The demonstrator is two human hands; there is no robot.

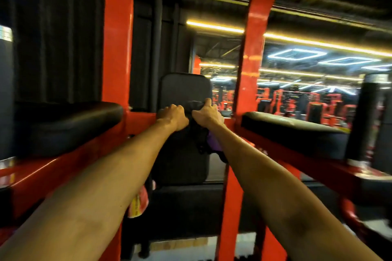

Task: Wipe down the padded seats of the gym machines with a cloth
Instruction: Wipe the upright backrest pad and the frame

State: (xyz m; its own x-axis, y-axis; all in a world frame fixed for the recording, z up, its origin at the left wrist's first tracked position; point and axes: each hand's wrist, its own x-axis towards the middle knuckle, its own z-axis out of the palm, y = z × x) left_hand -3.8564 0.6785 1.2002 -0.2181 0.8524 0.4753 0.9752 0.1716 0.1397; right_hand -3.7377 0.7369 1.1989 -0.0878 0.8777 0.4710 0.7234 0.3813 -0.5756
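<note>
Red painted steel machine frame [117,48]: two tall uprights, with low beams running toward the camera. Long black padded left armrest cushion [63,125] sits on the beam outside the left upright. Matching black padded right armrest cushion [292,131] sits outside the right upright. Tall black padded back cushion [184,89] with rounded top corners stands upright between the two uprights.

Far right background shows more red machines under yellow strip lights [214,25], all blurred. Small yellow-and-red sticker [137,203] is low on the frame, text unreadable.

Both bare forearms reach straight forward between the uprights, hands close together on the face of the back cushion, about mid-height.

Dark bunched cloth [196,131] with a purple patch is pressed against the back cushion and hangs down between the wrists.

Right hand [209,113]: fingers curled tight over the top of the cloth, thumb toward the centre.

Left hand [172,115]: fingers curled narrow, knuckles up. It probably grips the cloth's left edge, but the contact is lost in shadow.
</note>
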